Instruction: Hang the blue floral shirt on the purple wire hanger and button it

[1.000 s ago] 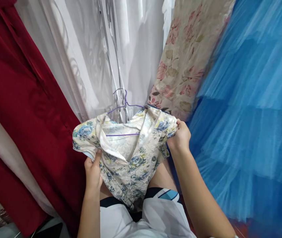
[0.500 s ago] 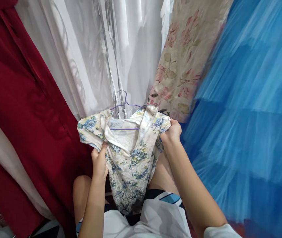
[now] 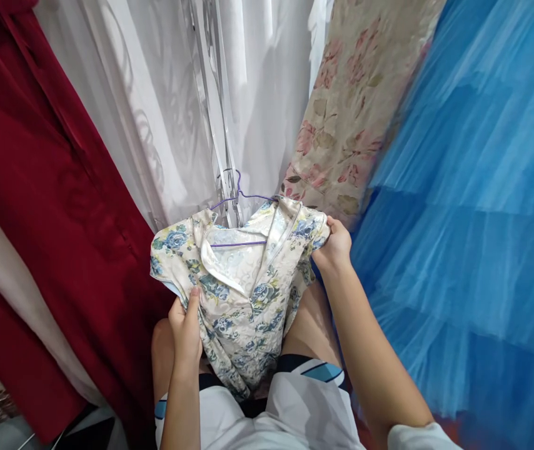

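Note:
A cream dress with blue roses (image 3: pixel 243 322) hangs on a purple wire hanger (image 3: pixel 254 195), whose hook is at a thin white strap or rail. The hanger's lower bar shows through the open V-shaped neckline. My left hand (image 3: pixel 187 325) grips the dress at its left side below the sleeve, thumb on top of the cloth. At the other shoulder, my right hand (image 3: pixel 335 247) pinches the edge of the short sleeve. The lower part of the garment drops between my legs, and its hem is hidden.
Dark red cloth (image 3: pixel 65 225) hangs at the left. White drapes (image 3: pixel 262 94) and white straps (image 3: pixel 213 100) are behind the dress. A beige fabric with pink flowers (image 3: pixel 337 125) and a layered blue tulle skirt (image 3: pixel 473 219) hang close on the right.
The neckline and front of the dress are spread wider and flatter. My left hand is slightly lower, and my right hand has moved a little outward with the sleeve.

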Tool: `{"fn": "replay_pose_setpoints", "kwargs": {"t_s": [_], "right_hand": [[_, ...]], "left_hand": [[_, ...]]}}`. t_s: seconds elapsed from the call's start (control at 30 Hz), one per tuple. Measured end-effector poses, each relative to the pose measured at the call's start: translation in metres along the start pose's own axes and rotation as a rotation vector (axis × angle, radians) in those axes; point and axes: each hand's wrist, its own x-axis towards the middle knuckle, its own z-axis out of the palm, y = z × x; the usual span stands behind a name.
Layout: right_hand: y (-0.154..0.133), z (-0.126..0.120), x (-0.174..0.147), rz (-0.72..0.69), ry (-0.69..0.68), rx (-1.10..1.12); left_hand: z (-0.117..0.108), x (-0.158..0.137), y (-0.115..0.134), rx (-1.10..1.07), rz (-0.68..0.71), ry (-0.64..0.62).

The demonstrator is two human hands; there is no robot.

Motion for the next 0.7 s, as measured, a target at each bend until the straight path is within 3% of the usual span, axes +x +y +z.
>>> {"fn": "replay_pose_setpoints", "kwargs": {"t_s": [0.17, 0.33, 0.43, 0.53, 0.63, 0.7], "right_hand": [[-0.008, 0.002, -0.006, -0.033, -0.030, -0.040], [-0.009, -0.005, -0.003, -0.097, 0.014, -0.072], [-0.007, -0.012, -0.003, -0.197, 0.020, -0.210], [0.001, -0.031, -0.034, -0.423, 0.037, -0.446], [0.026, -0.058, -0.090, -0.597, 0.167, -0.558], [0.050, -0.071, -0.121, -0.413, 0.059, -0.660]], "left_hand": [[0.002, -0.004, 0.002, 0.039, 0.095, 0.032], [-0.007, -0.022, -0.010, 0.041, 0.008, 0.087], [-0.009, -0.032, -0.023, 0.067, 0.006, 0.082], [-0.013, -0.036, -0.035, 0.140, 0.047, 0.104], [-0.018, -0.033, -0.040, 0.209, 0.063, 0.125], [-0.021, -0.030, -0.041, 0.264, 0.081, 0.125]]}}
